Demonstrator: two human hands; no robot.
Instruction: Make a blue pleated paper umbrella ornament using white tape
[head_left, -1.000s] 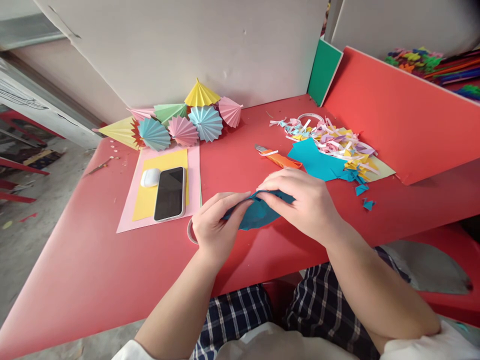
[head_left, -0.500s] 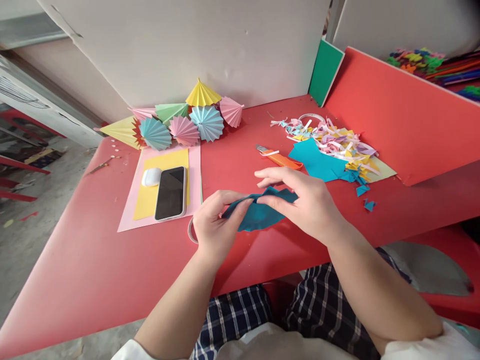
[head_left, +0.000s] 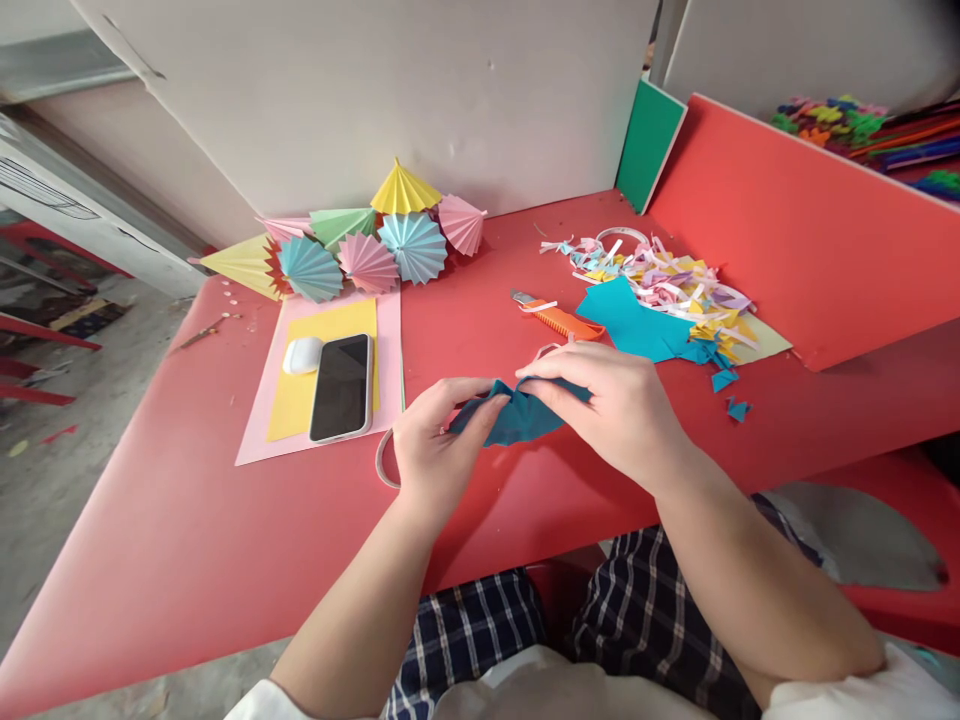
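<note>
A piece of dark teal pleated paper [head_left: 525, 418] is held between both hands above the red table. My left hand [head_left: 439, 440] pinches its left part between thumb and fingers. On the other side, my right hand [head_left: 622, 410] grips the upper right part, its thumb and fingertips pressed together on a fold near the middle. The two sets of fingertips are close but apart. Parts of the paper are hidden behind the fingers. A ring-shaped tape roll [head_left: 386, 460] lies on the table beside my left hand, partly covered by it.
Pleated paper umbrellas [head_left: 367, 262] stand at the back left. A phone [head_left: 341, 388] and a white case [head_left: 302, 355] rest on pink and yellow sheets. An orange cutter [head_left: 559, 318], blue paper [head_left: 634, 320] and paper scraps [head_left: 667, 280] lie behind my right hand. A red board [head_left: 810, 230] leans right.
My right fingertips have closed on a fold near the paper's middle. The paper's lower edge has risen and its folds show more. A pink loop now shows behind my right hand.
</note>
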